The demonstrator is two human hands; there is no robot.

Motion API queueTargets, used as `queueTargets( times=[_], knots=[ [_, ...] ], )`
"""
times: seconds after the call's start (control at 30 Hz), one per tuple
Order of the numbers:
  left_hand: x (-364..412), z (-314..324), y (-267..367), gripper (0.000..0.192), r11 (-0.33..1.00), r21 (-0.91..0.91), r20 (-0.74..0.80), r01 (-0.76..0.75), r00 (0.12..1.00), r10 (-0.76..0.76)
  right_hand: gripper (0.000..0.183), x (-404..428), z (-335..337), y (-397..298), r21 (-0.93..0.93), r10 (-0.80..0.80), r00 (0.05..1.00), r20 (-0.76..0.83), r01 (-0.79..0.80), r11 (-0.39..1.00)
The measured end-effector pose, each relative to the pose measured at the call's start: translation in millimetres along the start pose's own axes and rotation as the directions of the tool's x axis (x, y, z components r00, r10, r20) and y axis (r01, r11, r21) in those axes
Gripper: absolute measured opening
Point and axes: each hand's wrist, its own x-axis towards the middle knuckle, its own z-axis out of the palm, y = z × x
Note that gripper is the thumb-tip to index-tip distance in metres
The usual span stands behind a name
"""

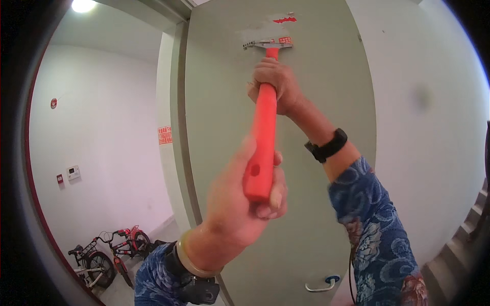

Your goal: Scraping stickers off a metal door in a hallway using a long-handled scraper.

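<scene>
My left hand (245,195) grips the lower end of the red handle of a long scraper (265,137). Higher up, my right hand (275,82) is closed around the same handle, just below the scraper's wide metal head. That head lies at the upper part of a grey-green door (306,214), over a strip of printed sticker remnants. A red and white sticker piece (285,40) shows at the head's right, and black print shows at its left. Above, a torn red scrap (285,20) clings to the door beside a pale scraped patch (254,34).
A lever handle (321,287) juts from the door low down. The door frame (183,126) stands at left, with a red-printed sticker (165,135) beside it. Children's bicycles (111,256) lean at lower left. Stairs (451,252) rise at right.
</scene>
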Motion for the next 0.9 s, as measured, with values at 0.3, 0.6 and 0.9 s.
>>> queueTargets(
  times=[0.3,0.6,0.9],
  knots=[
    [4,-19,-7,0.043,1.0,0.02,-0.046,-0.001,0.999,0.002,0.022,-4,5,2,-0.034,-0.039,0.999,0.034,0.04,0.999],
    [5,-26,2,0.047,1.0,-0.012,0.007,-0.002,1.0,0.002,0.02,0,13,3,-0.121,-0.01,0.999,0.053,0.016,0.993],
    [9,-33,-7,0.046,0.998,0.033,0.034,-0.05,0.998,0.049,0.019,-13,-3,4,-0.144,0.079,0.972,0.221,-0.048,0.988]
  ],
)
